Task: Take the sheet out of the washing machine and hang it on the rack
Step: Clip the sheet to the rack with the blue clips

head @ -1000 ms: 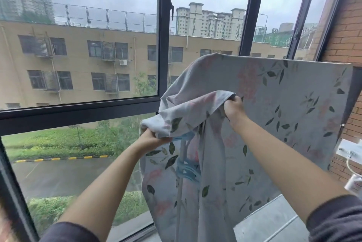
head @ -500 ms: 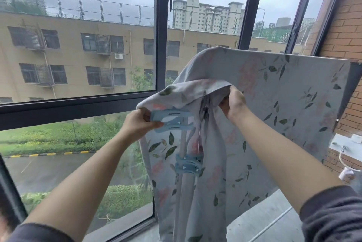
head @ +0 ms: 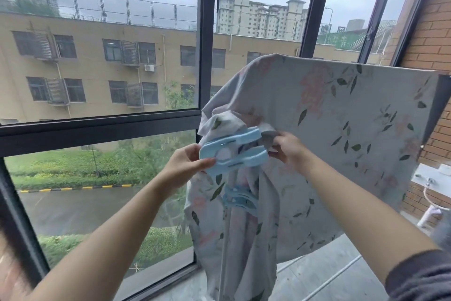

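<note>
The pale grey sheet (head: 341,130), printed with pink flowers and dark leaves, hangs draped over the rack, whose top bar is hidden beneath it. Its left end is bunched up around the rack's upright pole (head: 233,203). My left hand (head: 188,166) grips a large light-blue clothes clip (head: 231,152) by its handles, with the clip's jaws at the bunched fabric. My right hand (head: 288,149) pinches a fold of the sheet just to the right of the clip. A second light-blue clip (head: 240,199) sits lower on the pole.
A big dark-framed window (head: 206,56) stands close behind the sheet. A brick wall (head: 432,39) runs along the right, with a white fixture and tap (head: 429,181) low on it. Grey floor (head: 317,274) shows below.
My left hand let go of the sheet's edge and took hold of the blue clip, bringing it up to the bunched fabric. My right hand slid lower on the fold.
</note>
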